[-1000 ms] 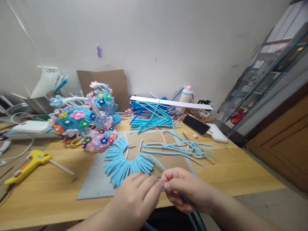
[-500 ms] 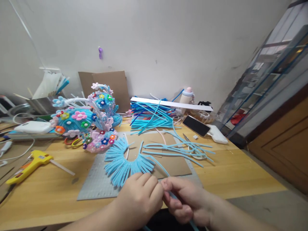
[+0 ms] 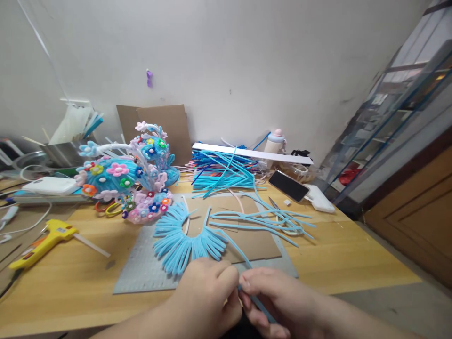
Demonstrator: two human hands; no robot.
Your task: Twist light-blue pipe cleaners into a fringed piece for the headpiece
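Lowered slightly, left hand and right hand pinch a fuzzy blue stem between curled fingers.

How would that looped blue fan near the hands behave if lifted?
The blue fan likely weighs little, being thin strands. It may bend yet keep its shape, since its loops hold their curves. Its open top could spread.

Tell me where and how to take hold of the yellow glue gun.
Take the yellow glue gun by its long handle, likely best with the left hand from the near side: the handle slants toward the near left, while the white stick juts from the other end.
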